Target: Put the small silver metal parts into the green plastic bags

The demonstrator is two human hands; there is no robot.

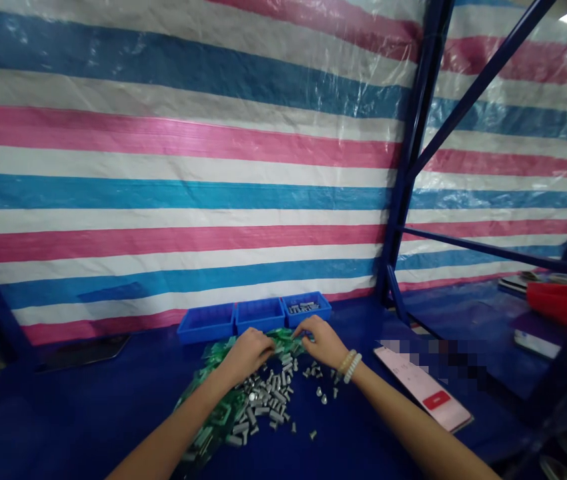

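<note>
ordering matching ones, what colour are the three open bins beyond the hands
The three open bins are plain blue, best seen in the head view.

Two bare forearms reach from the near side, the left forearm [183, 417] slanting rightward, the right forearm [403, 410] slanting leftward. Far ahead, the left hand [251, 350] curls its fingers, back upward; the right hand [324, 340] arches, fingers bent leftward. The hands are near each other, not touching.

Left forearm [193, 413]: cut off below.
Green plastic [220, 412]: partly hidden behind left forearm.
Phone [421, 390]: partly pixelated.
Right hand [323, 341]: grip indiscernible.
</note>
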